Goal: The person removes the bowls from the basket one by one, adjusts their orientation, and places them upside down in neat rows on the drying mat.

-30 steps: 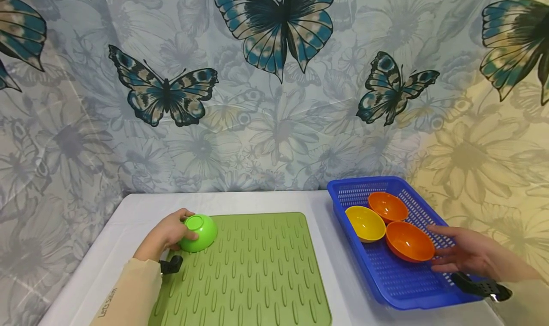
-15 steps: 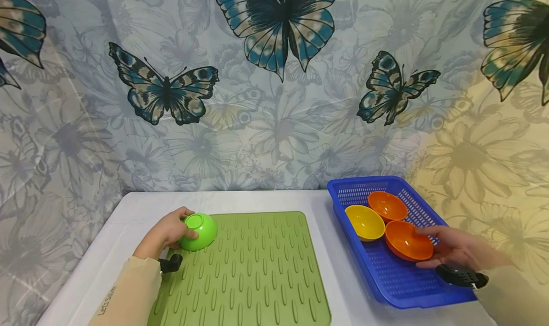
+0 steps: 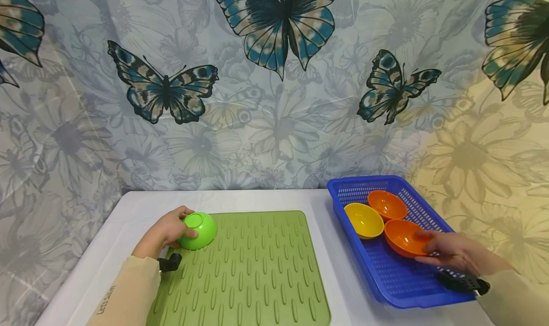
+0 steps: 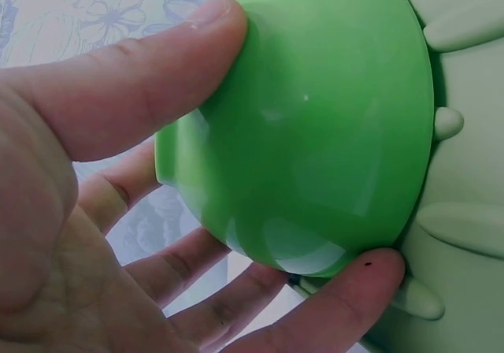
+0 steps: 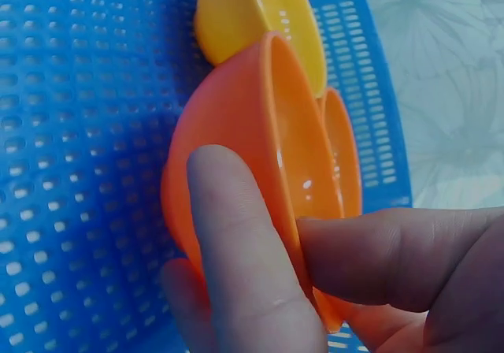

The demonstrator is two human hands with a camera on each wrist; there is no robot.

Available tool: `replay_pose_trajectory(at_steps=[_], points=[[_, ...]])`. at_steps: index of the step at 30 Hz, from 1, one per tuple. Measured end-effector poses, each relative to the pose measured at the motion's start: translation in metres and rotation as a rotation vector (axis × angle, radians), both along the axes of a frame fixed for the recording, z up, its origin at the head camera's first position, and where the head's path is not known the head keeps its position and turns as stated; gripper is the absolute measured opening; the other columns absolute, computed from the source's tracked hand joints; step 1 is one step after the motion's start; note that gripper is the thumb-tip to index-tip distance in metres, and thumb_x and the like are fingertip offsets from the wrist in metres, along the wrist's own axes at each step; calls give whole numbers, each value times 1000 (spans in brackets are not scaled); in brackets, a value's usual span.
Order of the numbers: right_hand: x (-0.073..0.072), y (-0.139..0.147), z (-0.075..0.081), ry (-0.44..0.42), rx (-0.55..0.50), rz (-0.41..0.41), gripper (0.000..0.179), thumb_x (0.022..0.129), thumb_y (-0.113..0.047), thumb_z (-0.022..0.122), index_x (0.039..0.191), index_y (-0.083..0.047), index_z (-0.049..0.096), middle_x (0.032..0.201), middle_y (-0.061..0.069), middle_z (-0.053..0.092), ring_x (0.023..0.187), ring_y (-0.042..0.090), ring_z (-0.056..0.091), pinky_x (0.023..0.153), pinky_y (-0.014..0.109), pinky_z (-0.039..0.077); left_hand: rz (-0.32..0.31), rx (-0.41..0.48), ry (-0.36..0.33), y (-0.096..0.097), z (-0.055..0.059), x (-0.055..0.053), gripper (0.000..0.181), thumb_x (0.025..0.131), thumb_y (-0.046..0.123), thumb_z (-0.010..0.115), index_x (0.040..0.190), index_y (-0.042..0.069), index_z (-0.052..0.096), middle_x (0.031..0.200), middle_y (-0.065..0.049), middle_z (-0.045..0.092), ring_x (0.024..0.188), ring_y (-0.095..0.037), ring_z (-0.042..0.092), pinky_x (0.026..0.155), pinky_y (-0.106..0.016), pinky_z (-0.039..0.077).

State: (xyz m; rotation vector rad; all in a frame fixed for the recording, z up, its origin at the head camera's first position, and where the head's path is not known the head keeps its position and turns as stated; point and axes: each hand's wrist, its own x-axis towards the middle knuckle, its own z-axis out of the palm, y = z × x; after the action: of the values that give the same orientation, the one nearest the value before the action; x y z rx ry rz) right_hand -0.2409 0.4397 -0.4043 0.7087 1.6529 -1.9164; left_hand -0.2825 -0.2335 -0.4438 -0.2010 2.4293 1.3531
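Note:
Upside down at the far left corner of the green ridged mat [image 3: 253,269] sits a green bowl [image 3: 199,231]. My left hand [image 3: 169,228] holds it by its side; in the left wrist view the thumb and fingers curve round the bowl [image 4: 315,124], whose rim touches the mat. On the right, my right hand [image 3: 456,252] pinches the rim of the nearer orange bowl [image 3: 403,238], thumb inside and fingers outside, as the right wrist view shows. That orange bowl [image 5: 228,124] is still within the blue basket [image 3: 377,288], beside a yellow bowl [image 3: 364,221] and another orange bowl [image 3: 388,205].
A white cloth [image 3: 266,199] covers the table, with a strip of it between mat and basket. Behind the table hangs a butterfly-patterned fabric [image 3: 279,140]. The basket has raised perforated walls.
My right hand has moved left to the nearer orange bowl and taken its rim between thumb and fingers. The left hand keeps the green bowl in the same place.

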Motion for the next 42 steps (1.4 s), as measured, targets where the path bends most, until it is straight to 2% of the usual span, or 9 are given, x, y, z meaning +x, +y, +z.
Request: replay_pose_trajectory(at_steps=[6,10,13,16,19,21,27,32,42], points=[[5,2,6,32,7,20,93,73,25,47,147,-5,0,124,33,10,89,42,57,88,42,44,-7,-12,10,-1,1,3,72,72,9,79,133,5,42,138,-27,30,104,-47,50,65,-51,52],[10,6,8,56,17,36,75,75,22,45,142,-8,31,125,34,9,89,42,57,86,43,46,-10,-10,12,-1,0,4,72,72,9,80,133,5,42,137,-27,30,104,-47,50,65,-50,52],[14,9,9,86,11,42,57,76,20,45,118,-17,57,125,34,10,89,41,57,85,44,46,-8,-8,12,-1,-1,4,71,72,8,80,133,5,43,137,-28,30,105,-48,49,65,-50,52],[17,10,12,112,-12,57,54,78,19,45,98,-26,67,124,34,17,89,41,57,86,46,45,-4,-9,8,-1,-1,5,71,72,8,80,133,5,43,137,-28,29,106,-48,48,65,-51,52],[20,14,16,136,-64,90,56,81,18,43,86,-31,70,119,31,25,92,40,58,88,46,44,-5,-11,10,0,-1,5,72,72,8,80,133,5,43,138,-28,29,106,-48,48,65,-51,52],[22,17,19,146,-105,109,58,82,18,41,87,-31,71,117,28,29,93,40,57,89,47,43,-5,-15,12,0,-1,5,72,72,8,80,133,5,42,138,-28,29,105,-48,49,65,-50,52],[26,21,26,175,-208,108,60,85,17,39,94,-31,73,112,22,37,97,41,57,94,49,38,-12,-21,24,0,-1,5,72,72,10,80,134,5,42,137,-28,29,104,-48,49,64,-51,52],[31,18,31,244,-269,151,61,87,15,37,103,-32,71,110,14,41,100,39,56,95,50,36,-7,-10,22,-1,-2,5,72,72,9,80,133,5,42,137,-27,29,104,-48,50,65,-50,52],[43,-9,43,418,-278,218,64,89,15,35,119,-33,64,116,4,42,101,32,57,89,51,43,-7,-23,28,0,0,4,71,72,8,79,133,6,43,138,-27,30,105,-47,49,65,-50,52]])
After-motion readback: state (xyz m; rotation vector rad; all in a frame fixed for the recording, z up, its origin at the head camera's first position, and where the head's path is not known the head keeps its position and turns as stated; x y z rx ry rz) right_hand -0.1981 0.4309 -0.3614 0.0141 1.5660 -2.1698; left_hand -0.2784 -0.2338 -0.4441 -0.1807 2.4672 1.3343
